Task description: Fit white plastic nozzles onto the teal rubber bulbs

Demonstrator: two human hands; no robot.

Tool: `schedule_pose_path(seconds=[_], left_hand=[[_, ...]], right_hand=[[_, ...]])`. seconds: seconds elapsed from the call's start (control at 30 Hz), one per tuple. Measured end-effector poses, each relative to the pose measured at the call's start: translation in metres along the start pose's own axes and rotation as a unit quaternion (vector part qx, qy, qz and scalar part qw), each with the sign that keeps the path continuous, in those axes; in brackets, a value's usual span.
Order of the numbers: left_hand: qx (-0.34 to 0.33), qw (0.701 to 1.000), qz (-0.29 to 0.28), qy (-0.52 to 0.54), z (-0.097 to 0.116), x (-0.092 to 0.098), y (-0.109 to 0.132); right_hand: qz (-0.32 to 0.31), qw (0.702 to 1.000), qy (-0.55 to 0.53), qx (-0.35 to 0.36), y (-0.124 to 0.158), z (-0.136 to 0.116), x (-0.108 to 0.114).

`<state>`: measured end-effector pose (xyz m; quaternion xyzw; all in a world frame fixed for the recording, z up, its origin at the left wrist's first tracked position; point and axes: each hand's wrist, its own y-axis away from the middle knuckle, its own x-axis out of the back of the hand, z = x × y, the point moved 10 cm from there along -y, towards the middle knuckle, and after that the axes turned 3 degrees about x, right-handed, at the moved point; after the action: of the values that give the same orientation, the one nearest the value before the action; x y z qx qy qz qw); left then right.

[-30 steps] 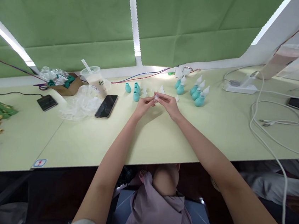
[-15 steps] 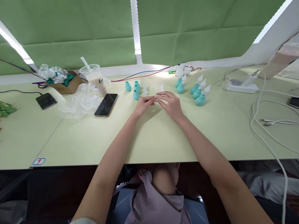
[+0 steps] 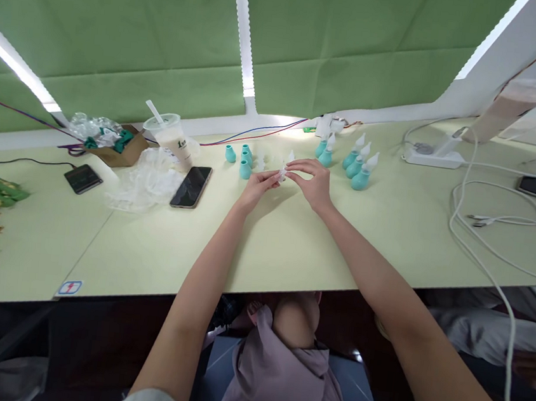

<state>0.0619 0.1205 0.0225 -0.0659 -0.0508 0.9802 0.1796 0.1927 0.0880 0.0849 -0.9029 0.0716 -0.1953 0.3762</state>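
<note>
Between my hands is a small clear plastic nozzle (image 3: 282, 173), partly covered by fingers. My left hand (image 3: 260, 189) pinches it from the left. From the right, the thumb and fingertips of my right hand (image 3: 315, 183) close on its upper part. Just behind my left hand stand several open turquoise bulbs (image 3: 245, 170) without tips. Loose clear pieces (image 3: 261, 160) are beside them, and another clear nozzle (image 3: 291, 156) stands behind my fingers. To the right, turquoise bulbs fitted with pointed clear tips (image 3: 360, 179) stand in two groups.
Left of my hands lie a phone (image 3: 191, 187), a crumpled plastic bag (image 3: 142, 184), a drink cup with straw (image 3: 172, 136) and a cardboard box (image 3: 122, 152). A power strip (image 3: 433, 156) and white cables (image 3: 460, 214) lie on the right. Other people sit at both sides.
My right hand's fingers have lifted and shifted slightly right, so more of the clear nozzle shows between the hands. My left hand stays nearly in place.
</note>
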Motion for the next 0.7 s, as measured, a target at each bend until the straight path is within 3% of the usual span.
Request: schedule_pose_path(seconds=[0.47,0.7], left_hand=[[0.013,1.000,-0.019,0.018,-0.001,-0.008,0.002],[0.017,0.999,-0.012,0.024,-0.001,-0.007,0.002]], right_hand=[[-0.008,0.992,-0.122,-0.039,0.001,0.022,-0.008],[-0.014,0.998,-0.056,-0.032,0.000,0.015,-0.004]])
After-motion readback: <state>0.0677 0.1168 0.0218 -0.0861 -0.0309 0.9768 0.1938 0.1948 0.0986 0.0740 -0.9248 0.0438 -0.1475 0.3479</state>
